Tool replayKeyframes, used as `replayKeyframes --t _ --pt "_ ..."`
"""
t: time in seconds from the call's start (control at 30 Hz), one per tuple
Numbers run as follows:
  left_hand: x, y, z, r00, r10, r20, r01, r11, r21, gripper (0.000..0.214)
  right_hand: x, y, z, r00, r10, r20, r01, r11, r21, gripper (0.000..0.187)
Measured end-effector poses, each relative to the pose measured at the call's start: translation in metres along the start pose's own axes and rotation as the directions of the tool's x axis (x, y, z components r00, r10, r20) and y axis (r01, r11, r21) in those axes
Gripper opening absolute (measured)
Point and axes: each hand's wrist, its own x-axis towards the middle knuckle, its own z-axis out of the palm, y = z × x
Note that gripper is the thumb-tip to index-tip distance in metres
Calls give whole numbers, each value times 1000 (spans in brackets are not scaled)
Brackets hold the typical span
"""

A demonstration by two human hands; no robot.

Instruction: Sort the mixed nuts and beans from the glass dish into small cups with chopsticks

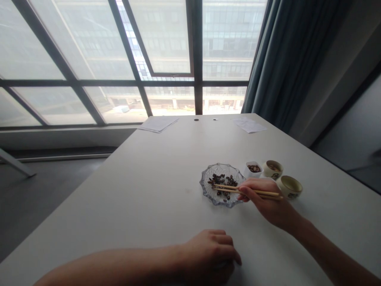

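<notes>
My right hand (258, 194) grips a pair of wooden chopsticks (229, 190) over a scalloped clear glass dish (204, 186). The chopstick tips reach in among dark brown seeds (218, 177) scattered in the dish; whether a seed is pinched between them I cannot tell. Beyond that hand are a small white cup (247, 171) holding brown seeds (254, 168) and a cream ceramic cup (269, 172) with something brown inside. Another cream cup (293, 187), its visible inside bare, stands just right of the hand. My left hand (212, 254) rests on the table nearer me, fingers curled, away from the dish.
Everything stands on a white table (149, 190). Loose paper sheets (159, 124) lie at its far left corner, and more sheets (250, 125) at the far right. Large windows (169, 39) rise behind it, with a dark curtain (282, 59) on the right.
</notes>
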Motion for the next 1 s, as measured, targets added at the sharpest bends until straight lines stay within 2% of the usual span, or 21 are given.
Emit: replayKeyframes --t 0.1,0.23,0.37,0.47,0.53,0.6,0.67,0.77,0.87,0.93,1.0 --pt "0 0 -1 1000 -14 18 14 1000 0 23 2 5 7 1000 21 4 -21 999 45 41" --pt "0 0 0 1000 -13 25 13 1000 -7 22 0 14 16 990 101 -98 -87 987 132 40" --pt "-1 -1 0 1000 -14 17 14 1000 -14 22 -7 11 7 957 185 -223 -134 965 224 39" --pt "-1 0 0 999 -26 24 26 999 -18 22 -12 6 -20 882 236 -408 -167 966 198 38" --pt "-1 1 -1 999 -29 24 30 999 -20 23 -15 4 -42 786 236 -571 -186 972 146 38" --pt "-1 1 -1 1000 -23 17 24 1000 -18 23 -17 6 -60 706 225 -671 -219 971 95 38" --pt "-1 1 -1 1000 -15 19 16 1000 -14 24 -18 9 -72 686 243 -686 -266 961 76 39" --pt "0 2 -2 1000 -21 23 21 1000 -6 24 -17 12 -75 682 266 -681 -295 952 78 42" --pt "0 3 -2 1000 -25 7 25 1000 0 24 -14 8 -63 696 222 -683 -241 968 69 41" --pt "0 3 -2 1000 -23 10 23 1000 -1 24 -10 4 -47 768 194 -610 -180 980 85 40" --pt "0 3 -3 999 -25 24 25 1000 -1 24 -4 2 -28 889 146 -434 -116 989 95 38"
